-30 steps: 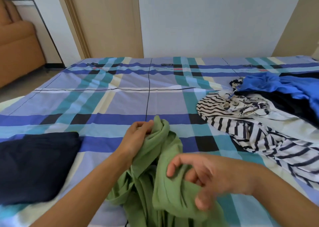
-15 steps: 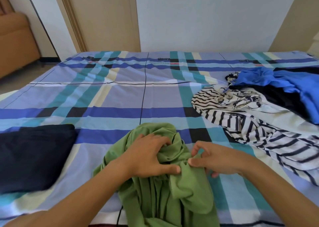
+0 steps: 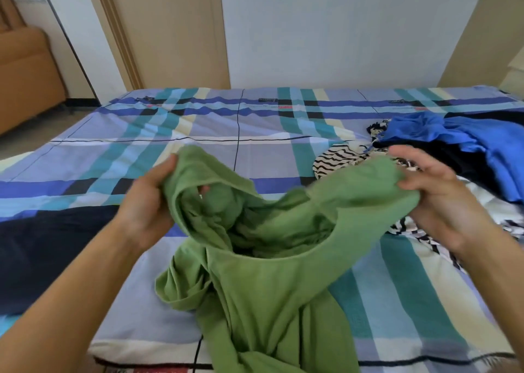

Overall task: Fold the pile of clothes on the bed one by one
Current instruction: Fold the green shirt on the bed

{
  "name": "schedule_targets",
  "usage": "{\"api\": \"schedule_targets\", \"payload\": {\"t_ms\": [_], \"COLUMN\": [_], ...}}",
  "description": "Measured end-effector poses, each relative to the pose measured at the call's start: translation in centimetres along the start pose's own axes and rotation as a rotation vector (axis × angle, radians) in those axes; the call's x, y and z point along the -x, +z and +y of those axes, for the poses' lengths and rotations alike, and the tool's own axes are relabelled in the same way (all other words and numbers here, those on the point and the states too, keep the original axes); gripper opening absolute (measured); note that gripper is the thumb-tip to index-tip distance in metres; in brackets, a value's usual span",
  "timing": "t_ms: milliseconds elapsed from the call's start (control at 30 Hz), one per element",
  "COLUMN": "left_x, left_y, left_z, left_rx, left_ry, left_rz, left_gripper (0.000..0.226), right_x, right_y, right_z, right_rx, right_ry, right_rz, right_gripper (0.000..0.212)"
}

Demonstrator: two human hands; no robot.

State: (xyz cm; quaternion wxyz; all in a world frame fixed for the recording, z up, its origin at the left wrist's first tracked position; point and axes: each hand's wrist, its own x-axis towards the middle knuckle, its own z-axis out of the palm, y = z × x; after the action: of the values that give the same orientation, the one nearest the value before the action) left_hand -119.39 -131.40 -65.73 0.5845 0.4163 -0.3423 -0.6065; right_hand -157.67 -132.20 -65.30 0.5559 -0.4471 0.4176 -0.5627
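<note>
Now, green garment [image 3: 269, 273]: it is being held up off the bed in front of the person, stretched between both hands, with its lower part draping in loose folds onto the near edge of the bed.
Opening: a wide hole in the fabric is gaping between the two hands, its rim sagging in the middle.
Left hand [image 3: 147, 202]: it is gripping the left rim of that opening, the thumb lying on the outside of the cloth and fingertips [image 3: 204, 189] showing inside it.
Right hand [image 3: 436, 200]: it is pinching the right end of the fabric, the thumb pressing on top and the fingers curling behind; this part is slightly blurred.
Bed [image 3: 198, 123]: it is wearing a plaid sheet in blue, teal, cream and black.
Navy garment [image 3: 42, 253]: it is lying flat and folded on the left side of the bed, just beside the left forearm.
Pile: a striped garment [image 3: 337, 160] is lying crumpled on the right side of the bed, partly hidden behind the green cloth; a blue garment [image 3: 453, 134] is resting on a black garment [image 3: 459, 160] farther right, and a white cloth [image 3: 487, 200] is showing beneath them.
Room: an orange armchair [image 3: 22, 72] is standing at the far left on the floor, and a pale door [image 3: 170, 32] is standing closed behind the bed.
</note>
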Motion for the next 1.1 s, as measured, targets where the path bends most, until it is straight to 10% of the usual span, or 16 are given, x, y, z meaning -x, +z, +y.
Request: {"api": "schedule_targets", "payload": {"t_ms": [233,500,667,800,1100], "left_x": [0.4,0.8,0.7,0.9,1.7], "left_y": [-0.3,-0.3,0.2,0.3,1.2], "left_z": [0.7,-0.9,-2.1,-2.4,-2.5], "left_rx": [0.142,-0.258,-0.457,-0.492,-0.311], "left_ry": [-0.097,-0.542,-0.553,-0.579,-0.332], "left_rz": [-0.064,-0.115,-0.009,-0.004,-0.124], "left_gripper": [0.042,0.078,0.063,0.054,0.045], "right_x": [-0.8,-0.9,-0.6,-0.3,0.4], "right_y": [-0.9,-0.5,-0.6,-0.3,1.6], "right_z": [1.7,5.5,6.0,5.8,4.1], "right_rx": [-0.132,0.929,1.168,0.94,0.215], "right_ry": [0.106,0.447,0.585,0.5,0.035], "right_rz": [0.069,0.091,-0.108,-0.25,-0.06], "right_gripper": [0.043,0.052,0.047,0.015,0.04]}}
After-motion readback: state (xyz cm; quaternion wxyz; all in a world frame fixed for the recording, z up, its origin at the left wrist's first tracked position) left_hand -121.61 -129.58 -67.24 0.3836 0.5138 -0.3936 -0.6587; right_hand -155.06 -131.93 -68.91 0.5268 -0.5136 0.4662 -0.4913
